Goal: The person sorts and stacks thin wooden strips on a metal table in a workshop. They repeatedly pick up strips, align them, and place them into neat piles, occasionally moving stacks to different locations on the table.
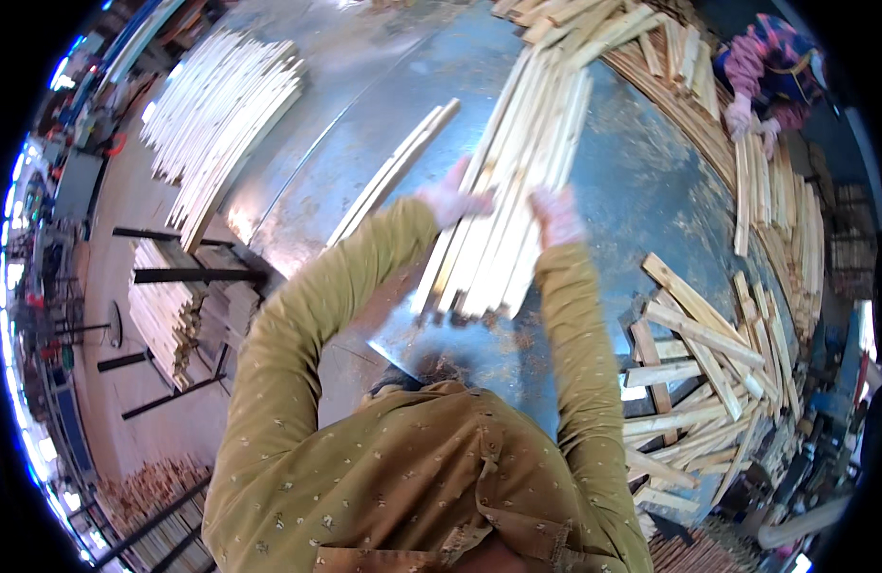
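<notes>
Head view: both hands [450, 197] [558, 218], stretched forward and blurred, seem clamped around the pale wooden strips [510, 205].

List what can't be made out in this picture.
Head view: finger detail of left hand and right hand, blurred.
Head view: undersides of the wood strips between them, hidden by their top faces.
Head view: lower part of the lower-left wood stack, cut off by the bottom edge.
</notes>
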### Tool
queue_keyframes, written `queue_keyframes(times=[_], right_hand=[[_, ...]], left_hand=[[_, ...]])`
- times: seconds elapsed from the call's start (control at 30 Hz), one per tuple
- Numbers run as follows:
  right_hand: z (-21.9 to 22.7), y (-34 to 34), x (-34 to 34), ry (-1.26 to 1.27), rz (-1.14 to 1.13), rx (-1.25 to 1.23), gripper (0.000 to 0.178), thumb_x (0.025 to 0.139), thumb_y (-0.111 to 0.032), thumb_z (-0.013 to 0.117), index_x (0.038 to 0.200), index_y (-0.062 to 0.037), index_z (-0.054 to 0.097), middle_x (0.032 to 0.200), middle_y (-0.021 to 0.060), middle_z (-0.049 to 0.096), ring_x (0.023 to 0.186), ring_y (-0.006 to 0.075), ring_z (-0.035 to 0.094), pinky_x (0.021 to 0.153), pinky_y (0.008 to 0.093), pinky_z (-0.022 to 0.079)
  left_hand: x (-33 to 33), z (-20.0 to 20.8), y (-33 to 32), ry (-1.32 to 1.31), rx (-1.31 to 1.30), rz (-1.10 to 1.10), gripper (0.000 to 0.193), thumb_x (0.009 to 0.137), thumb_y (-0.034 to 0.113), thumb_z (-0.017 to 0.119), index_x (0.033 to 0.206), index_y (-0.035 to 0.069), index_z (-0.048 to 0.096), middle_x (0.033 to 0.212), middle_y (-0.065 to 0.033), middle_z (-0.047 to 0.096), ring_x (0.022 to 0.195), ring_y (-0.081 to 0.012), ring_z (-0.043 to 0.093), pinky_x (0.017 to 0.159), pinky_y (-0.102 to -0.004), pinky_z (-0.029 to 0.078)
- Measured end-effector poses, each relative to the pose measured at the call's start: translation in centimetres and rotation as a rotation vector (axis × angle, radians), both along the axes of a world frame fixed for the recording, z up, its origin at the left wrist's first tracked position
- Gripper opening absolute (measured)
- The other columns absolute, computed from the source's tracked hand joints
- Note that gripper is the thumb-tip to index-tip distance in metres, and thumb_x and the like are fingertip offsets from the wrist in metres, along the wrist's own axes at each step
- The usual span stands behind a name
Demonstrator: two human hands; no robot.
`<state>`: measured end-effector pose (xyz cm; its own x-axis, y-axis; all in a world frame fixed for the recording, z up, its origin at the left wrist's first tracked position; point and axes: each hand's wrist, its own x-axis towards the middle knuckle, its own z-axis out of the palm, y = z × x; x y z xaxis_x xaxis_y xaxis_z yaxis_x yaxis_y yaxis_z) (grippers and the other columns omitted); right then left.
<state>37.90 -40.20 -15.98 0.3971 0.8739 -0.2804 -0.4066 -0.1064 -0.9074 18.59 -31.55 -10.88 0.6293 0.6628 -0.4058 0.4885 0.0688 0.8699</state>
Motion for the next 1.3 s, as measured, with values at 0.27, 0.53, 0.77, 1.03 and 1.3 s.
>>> queue_keyframes(times=[0.27, 0.53, 0.77, 1.03, 1.3], right_hand=[[-11.4, -10.8, -7.8, 0.031, 0.026, -0.199, 0.096, 0.082, 0.006, 0.068, 0.157, -0.0114, 0.009, 0.136, 0.0169, 0.054, 0.117, 0.0257, 0.058, 0.097, 0.0341, 0.049], [-9.4, -9.8, -10.1, -0.096, 0.038, -0.256, 0.101, 0.078, 0.011, 0.070, 0.155, -0.0088, 0.008, 0.134, 0.0160, 0.052, 0.115, 0.0238, 0.057, 0.097, 0.0310, 0.049], [-8.0, -5.2, -15.7, -0.061, -0.022, -0.373, 0.110, 0.069, 0.009, 0.080, 0.154, -0.0012, 0.011, 0.136, 0.0167, 0.050, 0.115, 0.0229, 0.055, 0.099, 0.0287, 0.046], [-11.0, 3.4, -28.1, -0.146, 0.016, -0.207, 0.114, 0.069, 0.004, 0.082, 0.154, 0.0002, 0.007, 0.137, 0.0192, 0.051, 0.117, 0.0232, 0.053, 0.101, 0.0278, 0.044], [-10.5, 14.6, -41.6, -0.724, 0.573, -0.551, 0.121, 0.079, -0.058, 0.068, 0.151, 0.0069, -0.005, 0.139, 0.0280, 0.050, 0.128, 0.0362, 0.051, 0.108, 0.0352, 0.039]], left_hand=[[-8.0, -13.1, -12.2, 0.238, -0.189, 0.087, 0.092, 0.090, 0.061, 0.055, 0.157, 0.012, 0.013, 0.146, -0.0283, 0.042, 0.137, -0.0394, 0.040, 0.113, -0.0383, 0.032], [-17.2, -7.4, -5.4, 0.939, 0.525, 0.237, 0.068, 0.084, 0.043, 0.068, 0.137, 0.006, 0.048, 0.138, -0.0248, 0.048, 0.127, -0.0351, 0.051, 0.104, -0.0457, 0.044], [-19.0, -5.5, -3.5, 0.635, 0.032, 0.269, 0.057, 0.085, 0.035, 0.068, 0.128, 0.001, 0.054, 0.115, -0.0239, 0.064, 0.112, -0.0343, 0.061, 0.098, -0.0422, 0.047], [-30.5, -13.6, 3.3, 0.000, -0.281, 0.343, 0.085, 0.080, 0.044, 0.075, 0.142, -0.005, 0.042, 0.136, -0.0208, 0.055, 0.128, -0.0300, 0.050, 0.109, -0.0356, 0.036], [-49.0, -13.3, 12.2, 0.379, 0.540, 0.166, 0.047, 0.087, 0.031, 0.069, 0.126, 0.007, 0.058, 0.122, -0.0218, 0.061, 0.111, -0.0309, 0.059, 0.094, -0.0383, 0.049]])
